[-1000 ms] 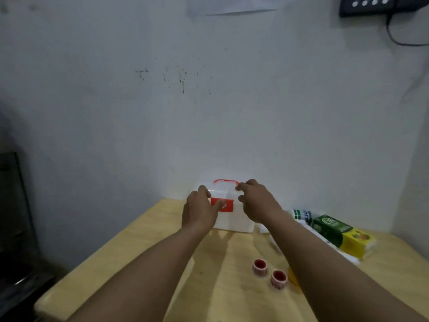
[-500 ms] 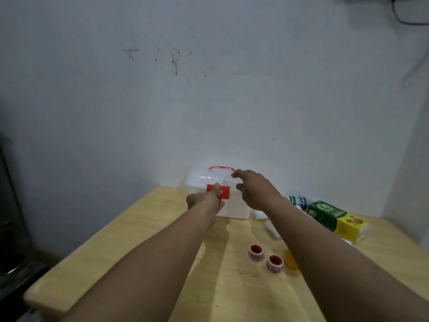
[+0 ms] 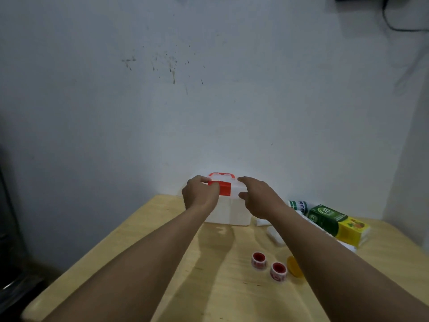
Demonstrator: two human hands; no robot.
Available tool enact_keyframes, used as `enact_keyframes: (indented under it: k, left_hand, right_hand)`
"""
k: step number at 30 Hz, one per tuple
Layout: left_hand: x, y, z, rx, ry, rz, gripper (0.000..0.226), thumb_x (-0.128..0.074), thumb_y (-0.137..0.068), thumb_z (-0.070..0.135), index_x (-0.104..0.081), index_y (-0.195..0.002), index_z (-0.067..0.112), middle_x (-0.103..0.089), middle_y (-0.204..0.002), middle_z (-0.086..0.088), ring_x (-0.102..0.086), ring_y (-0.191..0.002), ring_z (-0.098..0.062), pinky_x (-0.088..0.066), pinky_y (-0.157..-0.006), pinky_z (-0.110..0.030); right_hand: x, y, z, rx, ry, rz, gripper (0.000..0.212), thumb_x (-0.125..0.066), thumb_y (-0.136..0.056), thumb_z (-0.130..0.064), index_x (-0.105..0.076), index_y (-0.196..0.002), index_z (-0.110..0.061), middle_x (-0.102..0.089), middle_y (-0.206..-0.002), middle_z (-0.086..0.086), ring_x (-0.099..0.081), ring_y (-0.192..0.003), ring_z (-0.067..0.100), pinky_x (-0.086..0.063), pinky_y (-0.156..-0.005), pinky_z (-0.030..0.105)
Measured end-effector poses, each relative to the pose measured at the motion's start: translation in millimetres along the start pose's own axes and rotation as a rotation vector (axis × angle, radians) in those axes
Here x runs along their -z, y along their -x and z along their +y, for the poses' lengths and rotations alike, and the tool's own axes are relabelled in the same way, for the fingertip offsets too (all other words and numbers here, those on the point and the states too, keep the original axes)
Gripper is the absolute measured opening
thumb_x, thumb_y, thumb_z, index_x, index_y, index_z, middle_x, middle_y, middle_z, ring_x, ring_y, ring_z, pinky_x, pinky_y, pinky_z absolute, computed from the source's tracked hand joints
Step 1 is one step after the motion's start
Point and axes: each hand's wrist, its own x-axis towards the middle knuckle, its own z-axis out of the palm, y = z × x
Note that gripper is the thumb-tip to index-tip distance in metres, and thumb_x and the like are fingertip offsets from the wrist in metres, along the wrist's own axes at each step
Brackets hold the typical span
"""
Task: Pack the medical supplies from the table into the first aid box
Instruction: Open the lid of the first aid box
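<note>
A white first aid box [image 3: 228,211] with a red handle and a red front latch [image 3: 224,188] stands at the table's far edge against the wall, its lid down. My left hand [image 3: 199,194] grips the latch between thumb and fingers. My right hand [image 3: 257,197] rests with spread fingers on the lid's right corner. To the right lie a green and yellow carton [image 3: 337,223], a white and green bottle [image 3: 298,205] and a small white tube [image 3: 275,237]. Two red and white tape rolls [image 3: 258,260] [image 3: 278,270] and a yellow cap [image 3: 293,268] sit nearer to me.
The wooden table [image 3: 130,247] stands in a corner, with a white wall behind and another at the right. Its left edge drops to a dark floor with dark furniture [image 3: 9,228]. A black cable [image 3: 394,22] hangs at the top right.
My left hand has risen from below the latch and closed on it. The right hand has spread over the lid's right corner. The view has tilted slightly.
</note>
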Motion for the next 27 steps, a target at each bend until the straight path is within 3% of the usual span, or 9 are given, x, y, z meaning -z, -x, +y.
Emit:
enact_keyframes:
  k: [4, 6, 9, 11, 15, 22, 27]
  left_hand:
    - [1.8, -13.6, -18.4, -0.120, -0.221, 0.070, 0.055, -0.077, -0.075, 0.049, -0.052, -0.118, 0.026, -0.059, -0.119, -0.006, -0.057, -0.105, -0.026, -0.043, -0.072, -0.031]
    - [3.7, -20.1, -28.2, -0.112, -0.254, 0.072, 0.080, -0.075, -0.071, 0.059, -0.040, -0.135, 0.025, -0.048, -0.134, -0.010, -0.047, -0.121, -0.031, -0.043, -0.080, -0.037]
    - [8.2, -31.7, -43.8, -0.023, -0.211, -0.089, 0.105, -0.067, -0.068, 0.073, -0.028, -0.148, 0.017, -0.041, -0.147, -0.011, -0.043, -0.132, -0.033, -0.043, -0.101, -0.044]
    - [11.7, -33.3, -48.5, -0.035, -0.200, -0.161, 0.103, -0.060, -0.067, 0.080, -0.036, -0.145, 0.016, -0.052, -0.140, -0.009, -0.051, -0.124, -0.032, -0.047, -0.098, -0.044]
    - [17.6, -28.2, -44.2, -0.044, -0.180, -0.105, 0.090, -0.064, -0.072, 0.072, -0.043, -0.139, 0.015, -0.058, -0.131, -0.007, -0.056, -0.115, -0.031, -0.043, -0.079, -0.033]
    - [34.4, -27.4, -35.6, -0.066, -0.200, -0.093, 0.099, -0.066, -0.062, 0.080, -0.045, -0.133, 0.013, -0.057, -0.127, -0.008, -0.056, -0.112, -0.029, -0.047, -0.081, -0.035]
    - [38.1, -24.8, -24.7, -0.063, -0.167, -0.079, 0.100, -0.066, -0.061, 0.080, -0.042, -0.132, 0.014, -0.055, -0.125, -0.006, -0.051, -0.098, -0.023, -0.043, -0.077, -0.034]
  right_hand:
    - [-4.5, 3.1, 1.6, -0.051, -0.073, 0.005, 0.053, -0.050, -0.101, -0.015, -0.036, -0.151, -0.025, -0.033, -0.157, 0.010, -0.035, -0.143, 0.025, -0.034, -0.111, 0.035]
    - [-6.9, 5.7, 3.3, -0.089, -0.127, -0.010, 0.052, -0.048, -0.102, -0.018, -0.035, -0.151, -0.032, -0.041, -0.149, 0.016, -0.041, -0.137, 0.031, -0.040, -0.105, 0.038]
    - [-10.5, 8.6, 4.3, -0.113, -0.202, -0.036, 0.051, -0.046, -0.103, -0.020, -0.033, -0.150, -0.033, -0.055, -0.134, 0.016, -0.054, -0.120, 0.030, -0.046, -0.095, 0.036]
    - [-11.2, 10.0, 2.5, -0.140, -0.238, -0.041, 0.052, -0.046, -0.103, -0.020, -0.030, -0.152, -0.031, -0.055, -0.134, 0.016, -0.055, -0.117, 0.029, -0.047, -0.095, 0.036]
    - [-8.4, 14.9, -0.3, -0.271, -0.362, -0.029, 0.065, -0.050, -0.102, -0.029, -0.016, -0.157, -0.022, -0.047, -0.149, 0.013, -0.049, -0.132, 0.032, -0.041, -0.103, 0.040]
    - [-1.9, 25.9, 5.3, -0.290, -0.420, 0.086, 0.069, -0.060, -0.093, -0.046, -0.038, -0.151, -0.014, -0.046, -0.152, 0.006, -0.048, -0.134, 0.025, -0.041, -0.109, 0.044]
    - [1.8, 30.0, -0.2, -0.286, -0.532, 0.161, 0.066, -0.062, -0.093, -0.044, -0.041, -0.148, -0.014, -0.047, -0.150, 0.005, -0.051, -0.130, 0.021, -0.042, -0.102, 0.035]
